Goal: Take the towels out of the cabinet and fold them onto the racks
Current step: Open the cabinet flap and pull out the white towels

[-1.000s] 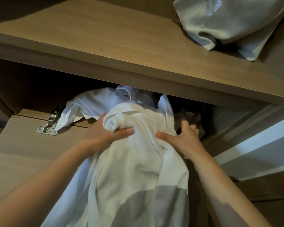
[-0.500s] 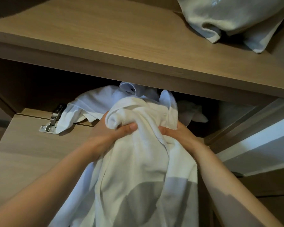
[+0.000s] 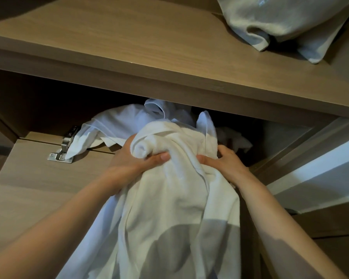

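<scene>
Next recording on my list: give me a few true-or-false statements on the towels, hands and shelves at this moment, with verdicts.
1. The left hand and the right hand both grip the white towel. True.
2. The upper shelf has nothing on it. False: a grey cloth lies at its right end.
3. A second towel, behind the gripped one, lies partly over the metal hinge. True.
4. The white towel is neatly folded flat. False: it is bunched at the hands and hangs down loosely between the forearms.
</scene>
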Demonstrator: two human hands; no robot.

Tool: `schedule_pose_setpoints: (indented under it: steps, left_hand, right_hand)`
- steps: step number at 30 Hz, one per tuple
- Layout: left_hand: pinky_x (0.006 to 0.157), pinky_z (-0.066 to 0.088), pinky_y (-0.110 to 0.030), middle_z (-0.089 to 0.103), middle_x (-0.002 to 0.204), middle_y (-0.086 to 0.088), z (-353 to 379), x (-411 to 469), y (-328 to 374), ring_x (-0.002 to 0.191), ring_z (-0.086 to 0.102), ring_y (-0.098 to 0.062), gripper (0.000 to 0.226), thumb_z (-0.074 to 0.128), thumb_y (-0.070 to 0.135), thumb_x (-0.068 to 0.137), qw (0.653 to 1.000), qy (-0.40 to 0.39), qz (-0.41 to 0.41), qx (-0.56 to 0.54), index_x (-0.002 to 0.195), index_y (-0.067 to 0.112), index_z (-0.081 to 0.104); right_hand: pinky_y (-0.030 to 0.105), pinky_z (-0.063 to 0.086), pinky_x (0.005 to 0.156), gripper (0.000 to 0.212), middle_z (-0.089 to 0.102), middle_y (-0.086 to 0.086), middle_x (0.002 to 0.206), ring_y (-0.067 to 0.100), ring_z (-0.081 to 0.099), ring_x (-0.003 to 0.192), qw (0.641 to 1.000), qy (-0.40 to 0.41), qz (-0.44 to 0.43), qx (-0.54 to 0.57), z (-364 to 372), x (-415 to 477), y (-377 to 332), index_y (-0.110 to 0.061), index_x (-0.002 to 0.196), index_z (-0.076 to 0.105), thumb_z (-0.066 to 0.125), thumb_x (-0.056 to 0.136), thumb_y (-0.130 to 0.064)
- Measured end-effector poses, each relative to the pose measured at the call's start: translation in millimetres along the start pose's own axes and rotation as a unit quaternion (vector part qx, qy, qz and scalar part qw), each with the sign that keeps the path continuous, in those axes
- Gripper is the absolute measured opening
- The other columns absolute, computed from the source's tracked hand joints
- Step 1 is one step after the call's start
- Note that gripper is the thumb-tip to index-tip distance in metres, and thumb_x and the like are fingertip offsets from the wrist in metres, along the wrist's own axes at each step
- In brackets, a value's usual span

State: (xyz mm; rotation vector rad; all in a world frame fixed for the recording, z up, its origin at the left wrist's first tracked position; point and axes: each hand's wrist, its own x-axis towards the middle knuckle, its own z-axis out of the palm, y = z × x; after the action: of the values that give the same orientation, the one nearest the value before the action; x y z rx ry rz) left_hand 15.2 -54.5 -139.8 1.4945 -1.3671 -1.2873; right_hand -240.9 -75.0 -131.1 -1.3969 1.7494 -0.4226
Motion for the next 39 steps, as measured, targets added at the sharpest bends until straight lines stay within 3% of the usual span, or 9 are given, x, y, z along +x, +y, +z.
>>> schedule_pose_setpoints:
  steps: [3,8,13,17,21,31,35,37,39]
  left_hand:
    - [0.097,0.049,-0.048,0.067,0.116,0.006,-0.8,0.6,-1.4,0.109,0.064,-0.019,0.09,0.084,0.07,0.049,1.0,-0.008,-0.007,-0.011,0.125,0.029,0.056]
    - [0.098,0.048,-0.041,0.07,0.113,0.011,0.7,-8.1,2.6,0.107,0.065,-0.011,0.088,0.082,0.072,0.045,1.0,-0.014,-0.012,-0.022,0.121,0.034,0.06]
    - [0.082,0.048,-0.026,0.07,0.101,0.021,-4.0,-28.8,27.5,0.092,0.065,0.005,0.072,0.078,0.069,0.042,1.0,0.002,0.004,-0.005,0.107,0.04,0.064]
    - [0.086,0.048,-0.026,0.069,0.104,0.018,-16.1,-52.0,60.8,0.097,0.063,0.002,0.084,0.073,0.074,0.041,0.999,-0.003,-0.004,0.036,0.113,0.032,0.061]
    - [0.07,0.04,0.0,0.066,0.095,0.034,-25.7,-81.2,107.4,0.09,0.058,0.017,0.075,0.072,0.071,0.04,0.999,-0.004,-0.015,0.041,0.105,0.035,0.062]
    - [0.091,0.05,-0.025,0.069,0.11,0.018,-47.5,-171.7,250.5,0.104,0.063,0.0,0.085,0.08,0.063,0.041,0.993,-0.055,-0.099,-0.033,0.119,0.037,0.059]
    - [0.091,0.041,-0.012,0.062,0.12,0.025,-58.1,-199.2,329.4,0.113,0.054,0.009,0.091,0.076,0.069,0.045,0.997,-0.056,-0.06,0.002,0.127,0.036,0.055]
    - [0.097,0.041,-0.019,0.06,0.124,0.023,-64.5,-212.3,368.9,0.117,0.053,0.006,0.095,0.076,0.071,0.045,0.997,-0.057,-0.059,0.01,0.13,0.034,0.054]
    - [0.1,0.043,-0.027,0.062,0.124,0.02,-70.7,-225.3,410.8,0.118,0.054,0.002,0.094,0.076,0.07,0.046,0.996,-0.058,-0.062,0.009,0.129,0.033,0.055]
  right_hand:
    - [0.027,0.046,0.076,0.106,0.059,-0.007,0.124,0.013,0.059,0.108,0.994,0.004,-0.049,0.1,9.8,-1.5,3.5,-0.029,0.127,0.053,0.079,0.036,-0.077]
    - [0.009,0.051,0.059,0.053,0.069,-0.031,0.099,-0.01,0.065,0.087,0.983,-0.014,-0.094,0.16,13.4,-16.8,-0.6,-0.059,0.095,0.063,0.082,0.046,-0.061]
    - [0.011,0.051,0.062,0.079,0.071,-0.02,0.1,-0.004,0.067,0.09,0.978,-0.021,-0.087,0.19,5.3,-45.9,-14.6,-0.039,0.113,0.06,0.081,0.041,-0.062]
    - [0.012,0.045,0.059,0.068,0.064,-0.023,0.09,-0.005,0.06,0.082,0.978,-0.027,-0.035,0.205,-7.6,-81.0,-35.8,-0.042,0.099,0.053,0.09,0.045,-0.059]
    - [0.017,0.039,0.062,0.076,0.051,-0.024,0.094,-0.006,0.049,0.083,0.981,-0.024,0.037,0.189,-26.9,-123.7,-61.4,-0.042,0.1,0.045,0.083,0.039,-0.065]
    - [0.013,0.033,0.06,0.114,0.044,-0.025,0.095,-0.01,0.041,0.08,0.987,-0.038,0.083,0.132,-123.8,-243.6,-155.2,-0.039,0.129,0.04,0.069,0.025,-0.075]
    - [-0.002,0.033,0.059,0.074,0.046,-0.018,0.082,-0.001,0.05,0.078,0.988,-0.029,0.086,0.121,-167.0,-287.3,-196.5,-0.022,0.101,0.056,0.07,0.039,-0.059]
    - [-0.005,0.034,0.057,0.05,0.053,-0.018,0.077,-0.001,0.056,0.074,0.989,-0.029,0.076,0.125,-194.6,-309.6,-223.1,-0.033,0.086,0.051,0.072,0.044,-0.051]
    - [-0.002,0.041,0.057,0.053,0.068,-0.019,0.072,-0.004,0.065,0.07,0.986,-0.055,0.043,0.15,-228.0,-331.1,-250.5,-0.036,0.086,0.054,0.077,0.043,-0.054]
